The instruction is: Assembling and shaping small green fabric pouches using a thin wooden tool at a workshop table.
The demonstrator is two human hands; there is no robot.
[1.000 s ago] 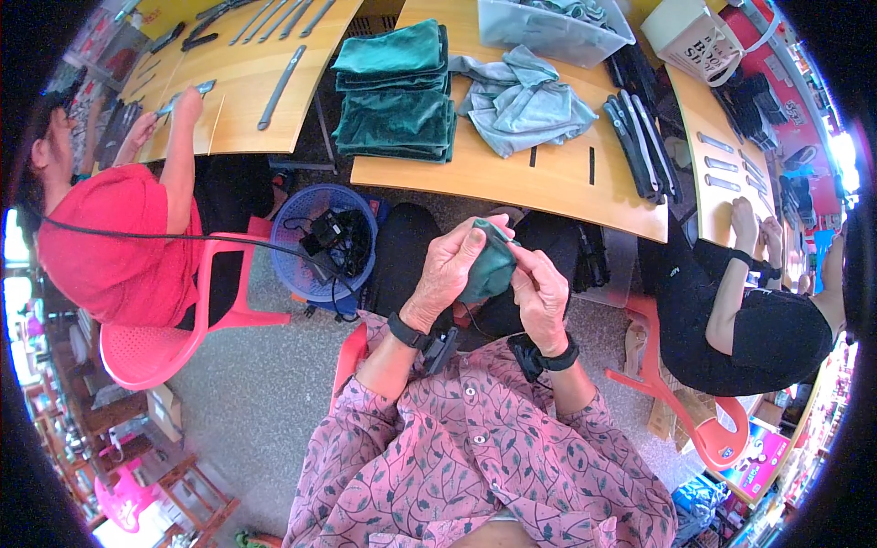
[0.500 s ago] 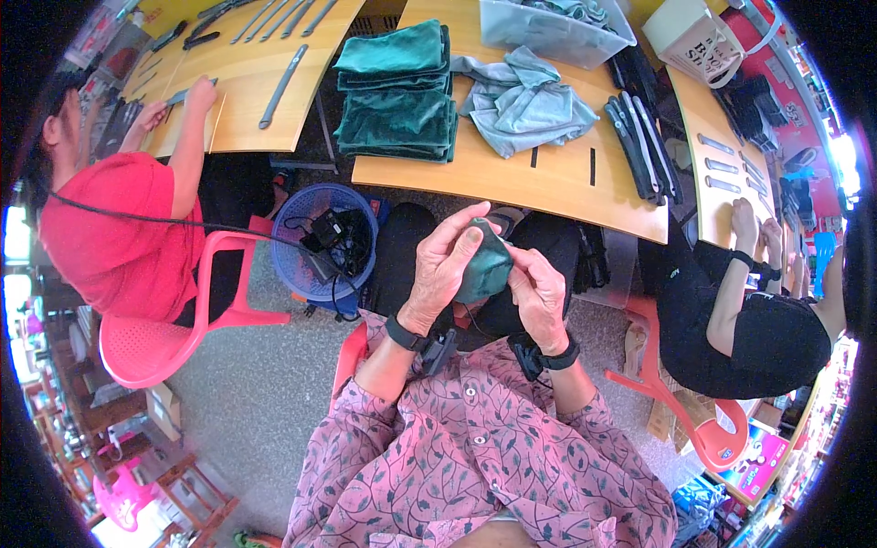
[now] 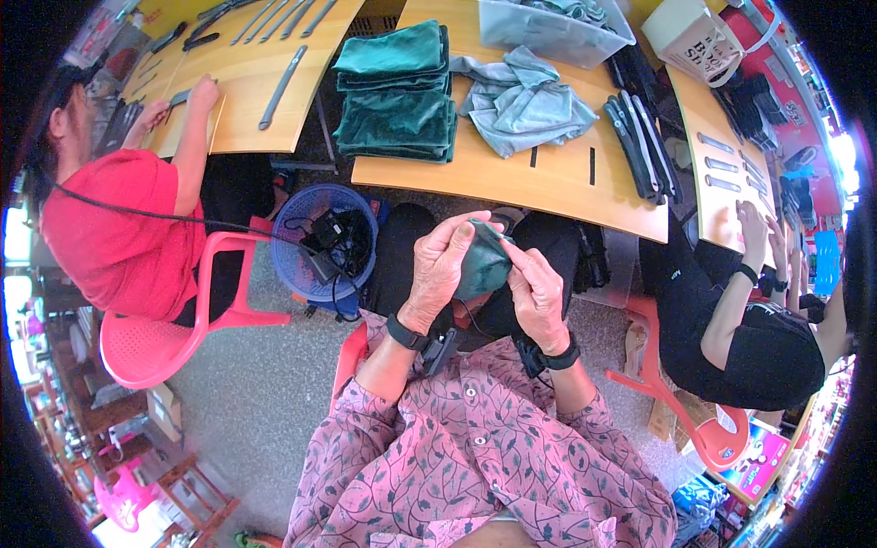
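Note:
Between my hands, above my lap, is a dark green velvety cloth piece [image 3: 485, 268] that looks like a small pouch. My left hand [image 3: 444, 263] pinches its upper left edge between thumb and fingers. On the other side, my right hand [image 3: 537, 290] grips its upper right edge with the fingertips closed. The cloth's lower part hangs between both palms. Beyond my hands, on the table [image 3: 411, 179], stands a stack of folded green velvet cloths [image 3: 397, 91]. A crumpled pale grey-green cloth [image 3: 525, 105] lies to the right of that stack.
A clear plastic bin [image 3: 557, 35] holds more cloth at the table's back. Dark strap-like pieces [image 3: 637, 146] lie at its right edge. A blue basket [image 3: 322, 196] with black cables stands on the floor at left. Co-workers sit on both sides, one in a red shirt [image 3: 119, 237].
My fingers have shifted slightly on the green cloth, and its top has turned and looks rounder. The co-worker on the right has moved an arm a little.

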